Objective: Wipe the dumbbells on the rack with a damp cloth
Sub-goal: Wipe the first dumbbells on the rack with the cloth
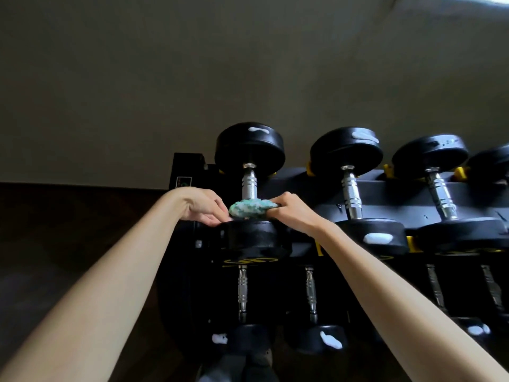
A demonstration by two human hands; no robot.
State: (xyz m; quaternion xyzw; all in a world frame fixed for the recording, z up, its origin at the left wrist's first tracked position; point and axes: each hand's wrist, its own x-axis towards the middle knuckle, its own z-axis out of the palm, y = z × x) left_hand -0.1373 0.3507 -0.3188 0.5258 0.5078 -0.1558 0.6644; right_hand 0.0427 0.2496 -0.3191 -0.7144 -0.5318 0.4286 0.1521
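Black two-tier rack (399,197), set against a grey-beige wall (165,78) on a dark floor (55,230). The upper tier carries a row of black-headed dumbbells with ribbed chrome handles, each lying front to back. The lower tier carries more of the same, in shadow.

The leftmost upper dumbbell (249,150) is the one under my hands, and both my bare forearms reach out to it. My left grip (205,206) sits at the left of its handle, fingers curled onto the left end of the cloth and fingertips just above the rim of the near head. My right grip (294,213) is clenched on the right end of the cloth.

The cloth (252,209), teal and white and bunched, is wrapped round the near end of the chrome handle, touching the near head.

White patches (377,238) lie on the heads of the neighbouring dumbbell (351,194) and on several lower-tier heads.
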